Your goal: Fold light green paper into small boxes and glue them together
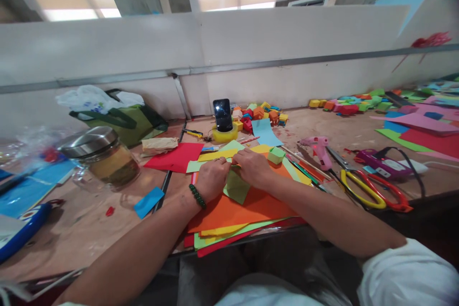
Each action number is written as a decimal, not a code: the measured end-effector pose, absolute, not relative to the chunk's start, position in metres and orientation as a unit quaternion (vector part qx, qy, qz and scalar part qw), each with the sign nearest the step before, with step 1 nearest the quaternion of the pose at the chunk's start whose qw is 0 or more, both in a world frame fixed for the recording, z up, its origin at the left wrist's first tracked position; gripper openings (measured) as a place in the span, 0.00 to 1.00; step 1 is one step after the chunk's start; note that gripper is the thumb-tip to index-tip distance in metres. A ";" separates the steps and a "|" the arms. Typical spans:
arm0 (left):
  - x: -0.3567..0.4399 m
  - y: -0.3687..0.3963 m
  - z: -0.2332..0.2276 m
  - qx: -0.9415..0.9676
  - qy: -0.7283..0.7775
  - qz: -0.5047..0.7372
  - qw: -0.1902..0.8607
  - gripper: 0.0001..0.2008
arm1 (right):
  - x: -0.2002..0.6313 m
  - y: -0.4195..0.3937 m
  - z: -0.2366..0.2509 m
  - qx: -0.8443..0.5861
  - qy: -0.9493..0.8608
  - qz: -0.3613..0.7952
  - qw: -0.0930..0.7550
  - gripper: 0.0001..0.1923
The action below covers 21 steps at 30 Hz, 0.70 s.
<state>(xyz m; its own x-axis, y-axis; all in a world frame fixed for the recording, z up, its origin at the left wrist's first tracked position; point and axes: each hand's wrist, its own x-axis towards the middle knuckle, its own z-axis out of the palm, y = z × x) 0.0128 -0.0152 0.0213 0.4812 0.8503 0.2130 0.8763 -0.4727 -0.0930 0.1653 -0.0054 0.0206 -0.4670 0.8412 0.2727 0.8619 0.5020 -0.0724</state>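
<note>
Head view: both hands on a green paper piece, bench centre.
Workbench (pixel 89 229) carries a stack of coloured sheets (pixel 247 210) at 6 o'clock; left hand (pixel 212 178) and right hand (pixel 253 166) meet over it, fingertips pinching the green paper (pixel 236 187). Glass jar (pixel 103 155) at 9 o'clock, scissors (pixel 373 186) at 3, phone (pixel 223 114) at 12, small green cube (pixel 276 155) just beside the right hand.

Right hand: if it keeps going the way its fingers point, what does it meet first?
The right hand, on the light green folded paper, points left toward the left hand. The two look nearly touching, so it would probably meet the left hand first; depth is unclear.
</note>
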 end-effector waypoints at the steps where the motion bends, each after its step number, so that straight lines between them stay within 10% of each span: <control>1: 0.012 -0.014 0.021 -0.855 -0.505 -0.071 0.091 0.12 | 0.165 -0.007 0.022 -0.494 -0.859 -0.034 0.134 0.09; 21: 0.007 -0.007 0.015 -0.841 -0.522 -0.146 0.007 0.12 | 0.165 -0.007 0.020 -0.416 -0.891 -0.092 0.156 0.11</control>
